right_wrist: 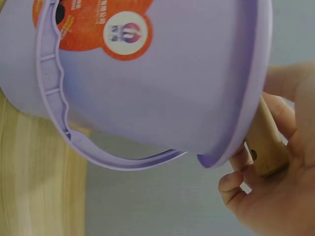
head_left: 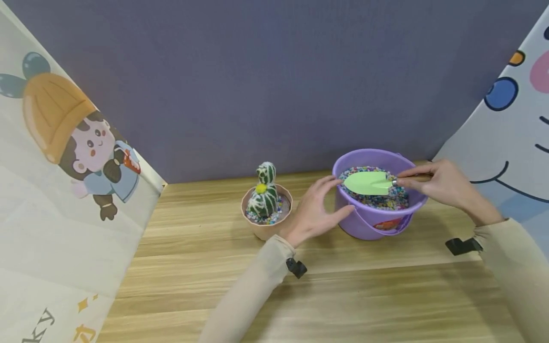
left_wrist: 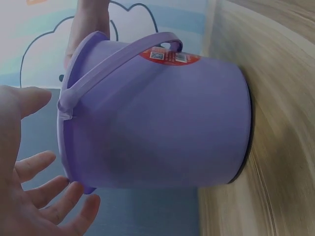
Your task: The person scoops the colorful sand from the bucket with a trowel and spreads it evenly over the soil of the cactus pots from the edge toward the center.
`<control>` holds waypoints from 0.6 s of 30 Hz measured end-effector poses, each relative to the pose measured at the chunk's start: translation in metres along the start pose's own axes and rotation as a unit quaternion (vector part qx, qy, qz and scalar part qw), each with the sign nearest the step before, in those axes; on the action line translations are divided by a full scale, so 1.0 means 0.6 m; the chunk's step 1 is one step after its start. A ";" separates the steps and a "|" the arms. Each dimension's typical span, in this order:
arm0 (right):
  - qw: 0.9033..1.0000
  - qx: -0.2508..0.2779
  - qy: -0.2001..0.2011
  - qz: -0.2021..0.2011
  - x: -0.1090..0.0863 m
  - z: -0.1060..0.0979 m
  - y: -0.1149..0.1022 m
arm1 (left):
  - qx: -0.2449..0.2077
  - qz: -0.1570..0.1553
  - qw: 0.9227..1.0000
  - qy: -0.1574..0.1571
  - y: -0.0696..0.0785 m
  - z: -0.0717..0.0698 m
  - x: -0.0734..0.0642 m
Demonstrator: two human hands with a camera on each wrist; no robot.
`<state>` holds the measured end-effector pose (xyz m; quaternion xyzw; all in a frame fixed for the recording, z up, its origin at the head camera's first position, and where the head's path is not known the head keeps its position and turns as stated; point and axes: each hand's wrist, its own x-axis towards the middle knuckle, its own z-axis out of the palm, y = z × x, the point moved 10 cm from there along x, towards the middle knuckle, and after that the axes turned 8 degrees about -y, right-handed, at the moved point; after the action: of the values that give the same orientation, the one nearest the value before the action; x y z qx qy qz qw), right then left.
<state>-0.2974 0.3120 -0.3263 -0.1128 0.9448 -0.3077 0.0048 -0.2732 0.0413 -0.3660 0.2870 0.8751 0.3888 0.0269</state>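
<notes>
My right hand grips the wooden handle of a small trowel, whose light green blade lies level over the mouth of a purple bucket. Colourful small pebbles fill part of the bucket below the blade. My left hand is at the bucket's left rim, thumb and fingers spread, fingertips right at the edge. In the left wrist view its fingers are loosely bent beside the rim and hold nothing. The bucket's handle hangs down at the front.
Left of the bucket, a striped cactus with a yellow flower stands in a peach pot, with colourful pebbles around it. A wood-grain table lies below. A dark grey panel rises behind, with printed sheets at both sides.
</notes>
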 end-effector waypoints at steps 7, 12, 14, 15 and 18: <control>1.000 0.005 -0.001 -0.006 0.007 0.012 0.008 | 0.001 -0.004 1.000 0.005 -0.006 0.005 0.009; 1.000 -0.001 -0.001 -0.024 0.010 0.018 0.004 | -0.002 -0.007 1.000 0.011 -0.009 0.005 0.013; 1.000 -0.006 0.001 -0.024 0.011 0.019 0.004 | -0.003 -0.007 1.000 0.012 -0.009 0.004 0.014; 1.000 -0.009 0.003 -0.024 0.011 0.019 0.004 | -0.003 -0.007 1.000 0.012 -0.010 0.004 0.014; 1.000 -0.013 0.004 -0.017 0.012 0.020 0.004 | 0.001 -0.008 1.000 0.012 -0.010 0.002 0.014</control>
<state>-0.3039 0.3056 -0.3368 -0.1279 0.9465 -0.2963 -0.0054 -0.2828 0.0434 -0.3696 0.2753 0.8779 0.3914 0.0195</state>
